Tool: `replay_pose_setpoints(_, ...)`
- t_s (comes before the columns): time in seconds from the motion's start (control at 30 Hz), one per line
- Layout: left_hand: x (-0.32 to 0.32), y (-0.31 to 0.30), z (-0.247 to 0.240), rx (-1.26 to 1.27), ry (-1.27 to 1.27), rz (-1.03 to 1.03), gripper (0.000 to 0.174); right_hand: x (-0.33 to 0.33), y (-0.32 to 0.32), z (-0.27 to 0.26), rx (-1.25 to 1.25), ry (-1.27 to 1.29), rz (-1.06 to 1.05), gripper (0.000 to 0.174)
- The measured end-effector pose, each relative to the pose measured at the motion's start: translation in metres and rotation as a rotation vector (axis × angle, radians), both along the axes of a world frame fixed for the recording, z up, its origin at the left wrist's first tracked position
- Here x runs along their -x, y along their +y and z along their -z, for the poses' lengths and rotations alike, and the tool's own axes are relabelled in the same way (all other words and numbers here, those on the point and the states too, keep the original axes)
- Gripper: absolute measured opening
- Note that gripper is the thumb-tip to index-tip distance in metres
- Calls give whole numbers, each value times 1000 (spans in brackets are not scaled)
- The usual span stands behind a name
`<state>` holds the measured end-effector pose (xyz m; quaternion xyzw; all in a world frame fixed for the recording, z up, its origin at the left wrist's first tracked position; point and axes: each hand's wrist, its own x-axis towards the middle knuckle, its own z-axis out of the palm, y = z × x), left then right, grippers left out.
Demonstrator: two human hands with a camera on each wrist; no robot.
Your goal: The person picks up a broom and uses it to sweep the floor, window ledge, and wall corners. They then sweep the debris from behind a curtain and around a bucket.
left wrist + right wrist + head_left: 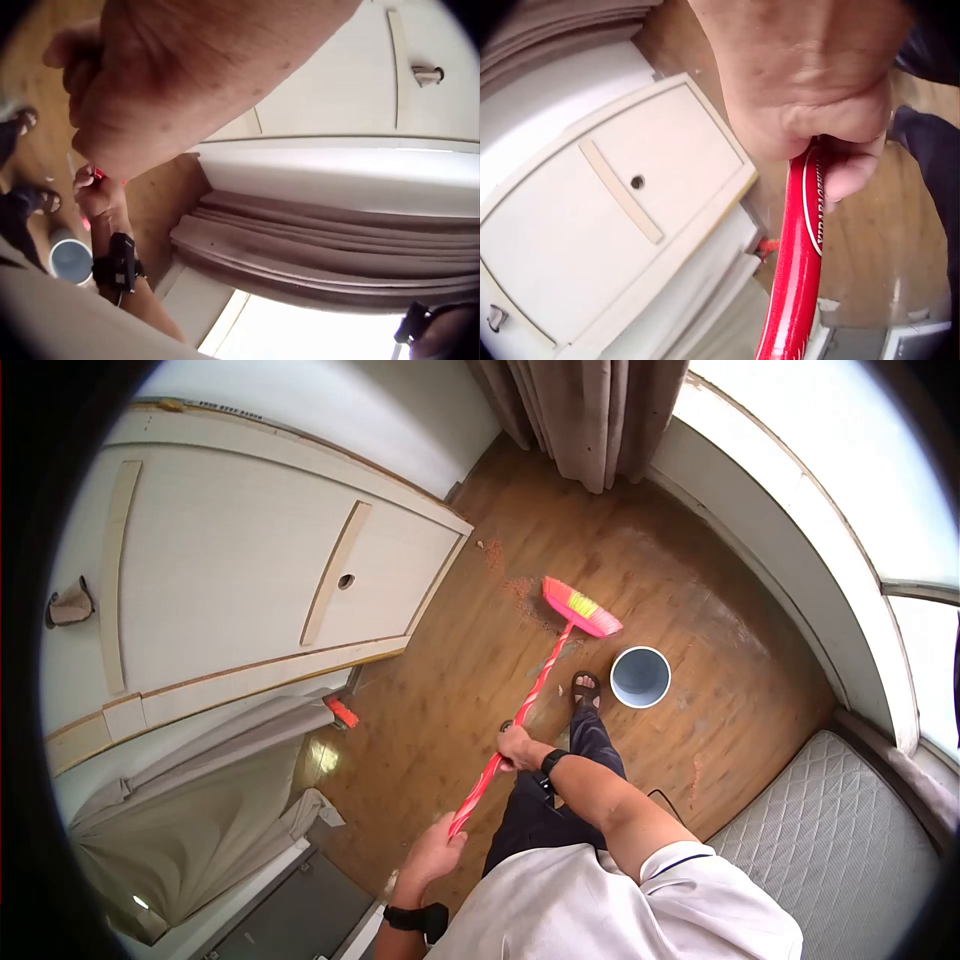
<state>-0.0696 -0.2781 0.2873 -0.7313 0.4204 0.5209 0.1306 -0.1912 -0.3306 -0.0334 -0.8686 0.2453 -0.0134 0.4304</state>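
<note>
A broom [583, 609] with a pink-and-yellow bristle head rests on the wooden floor, its red-and-white striped handle slanting back toward the body. My right hand [517, 748] grips the handle about midway along; in the right wrist view the fingers wrap round the glossy red shaft [793, 262]. Lower down, near the handle's end, my left hand [435, 850] holds it too. The left wrist view shows the back of that left hand [142, 82] close up, hiding most of the handle. Reddish-brown debris [517, 590] lies scattered beside the bristles.
A white-rimmed bucket [641, 677] stands right of the broom head, next to a sandaled foot [586, 688]. A white cabinet panel [230, 550] fills the left side. A quilted mattress [830, 840] lies at lower right, and curtains [590, 420] hang at the back.
</note>
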Motion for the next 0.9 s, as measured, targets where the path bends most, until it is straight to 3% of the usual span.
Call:
replay_pose_setpoints(0.07, -14, 21, -20, -46, -45, -26, 31, -33, 23, -17, -365, 11, 96, 20)
replay_pose_setpoints(0.13, -23, 38, -39, -81, -125, -96, 32, -63, 44, -37, -996, 148, 430, 17)
replay_pose_setpoints(0.2, -34, 64, -52, -28, -92, -129, 33, -76, 54, -70, -1367, 241, 706, 21)
replay_pose_setpoints(0.3, -43, 94, -50, 22, -31, -200, 37, -71, 59, -96, -1565, 258, 863, 40)
replay_pose_setpoints(0.4, -47, 95, -35, 27, 49, -252, 38, -56, 39, -111, -1444, 274, 1050, 35)
replay_pose_setpoints(0.47, -49, 84, -11, 45, 107, -255, 38, -50, 44, -60, -1335, 267, 1118, 30)
replay_pose_setpoints(0.5, -52, 85, 13, 131, 150, -259, 36, -41, 18, -81, -1406, 325, 1104, 26)
replay_pose_setpoints(0.57, -62, 76, 38, 231, 208, -255, 34, -32, 11, -20, -1540, 367, 1106, 18)
replay_pose_setpoints(0.67, -80, 60, 46, 207, 128, -50, 32, -49, 7, -14, -1463, 399, 1135, 17)
replay_pose_setpoints(0.73, -104, 76, 37, 227, 76, -7, 32, -79, 32, 19, -1597, 396, 1057, 19)
replay_pose_setpoints(0.8, -133, 90, 19, 235, 8, 56, 33, -117, 74, 38, -1384, 282, 858, 18)
replay_pose_setpoints(0.83, -149, 102, 12, 257, -24, 66, 34, -139, 76, -8, -1617, 268, 1074, 16)
replay_pose_setpoints(0.9, -176, 129, -3, 289, -55, 52, 35, -181, 94, -47, -1613, 245, 1127, 14)
